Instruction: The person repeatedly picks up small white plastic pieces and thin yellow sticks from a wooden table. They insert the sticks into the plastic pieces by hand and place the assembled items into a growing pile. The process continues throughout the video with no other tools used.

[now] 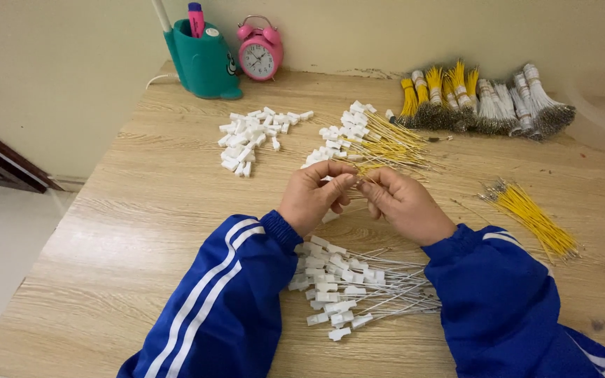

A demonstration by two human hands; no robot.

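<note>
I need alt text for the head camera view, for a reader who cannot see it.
Two hands in blue sleeves, left hand and right hand, meet fingertip to fingertip above a light wooden table, pinching something small that cannot be made out. Around them lie heaps of small white plastic connectors and thin yellow wires.

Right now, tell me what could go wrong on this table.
The left hand and right hand pinch a small piece above the white-wire pile; a slip might drop it in there, where it may be hard to spot. The blue sleeves hang close over that pile and could scatter it. The loose yellow wires lie near the table's right side and might get knocked off.
</note>
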